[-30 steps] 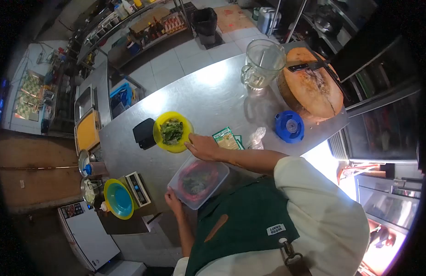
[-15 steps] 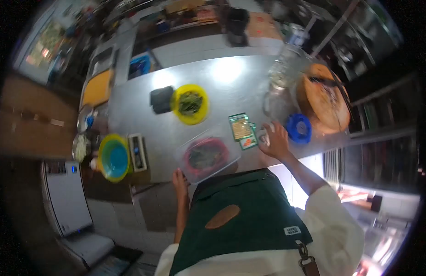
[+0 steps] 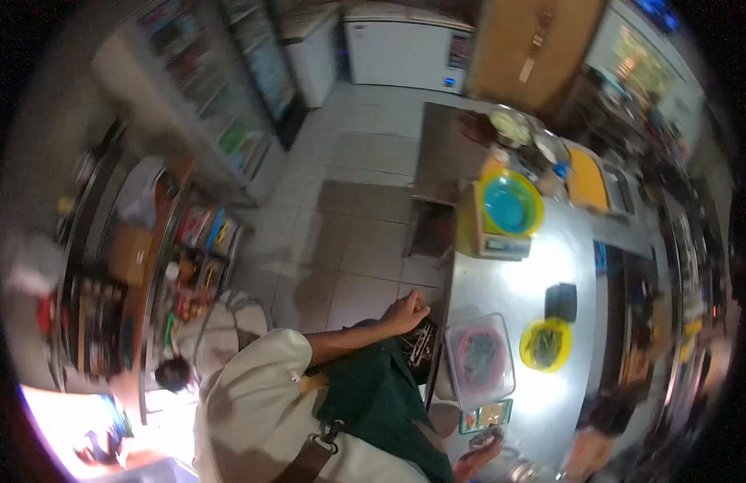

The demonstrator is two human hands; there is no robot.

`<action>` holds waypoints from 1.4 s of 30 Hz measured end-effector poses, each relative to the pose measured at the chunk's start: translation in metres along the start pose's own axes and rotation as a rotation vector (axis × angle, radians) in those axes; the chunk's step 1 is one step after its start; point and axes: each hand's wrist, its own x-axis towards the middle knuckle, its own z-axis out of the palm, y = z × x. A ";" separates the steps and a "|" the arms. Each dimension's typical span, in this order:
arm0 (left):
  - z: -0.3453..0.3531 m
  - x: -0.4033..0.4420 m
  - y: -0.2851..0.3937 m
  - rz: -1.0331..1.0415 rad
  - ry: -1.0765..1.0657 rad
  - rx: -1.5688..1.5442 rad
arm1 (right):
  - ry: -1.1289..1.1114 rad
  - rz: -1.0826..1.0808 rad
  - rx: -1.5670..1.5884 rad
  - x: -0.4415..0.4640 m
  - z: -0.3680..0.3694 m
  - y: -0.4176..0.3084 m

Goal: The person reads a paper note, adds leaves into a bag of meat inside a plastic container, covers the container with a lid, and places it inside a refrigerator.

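Observation:
My left hand (image 3: 407,312) is off the table's near edge, over the floor side, its fingers curled closed with nothing visible in them. Low in the head view my right hand (image 3: 474,462) is closed on a small greyish object (image 3: 490,437), too blurred to name, beside the green-edged packets (image 3: 487,416). Nearest to my left hand on the table stands a clear plastic container (image 3: 457,385) with a pink basket (image 3: 481,358) of dark green contents inside. Behind it is a yellow bowl (image 3: 562,356) of green leaves.
A black box (image 3: 560,302) sits on the steel table (image 3: 494,283). At its far end a blue-and-yellow basin (image 3: 537,211) stands by a scale (image 3: 504,249). Shelving (image 3: 131,322) and glass-door fridges (image 3: 204,88) line the left; a white freezer (image 3: 397,56) stands farther off.
My view has swung left, putting the table on the right and showing floor, fridges and shelves. My left hand has come away from the clear container; my right stays near the packets.

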 end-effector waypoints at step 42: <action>-0.622 0.005 -0.253 -0.513 0.753 -0.397 | -1.104 -0.197 -0.847 -0.059 0.711 -0.034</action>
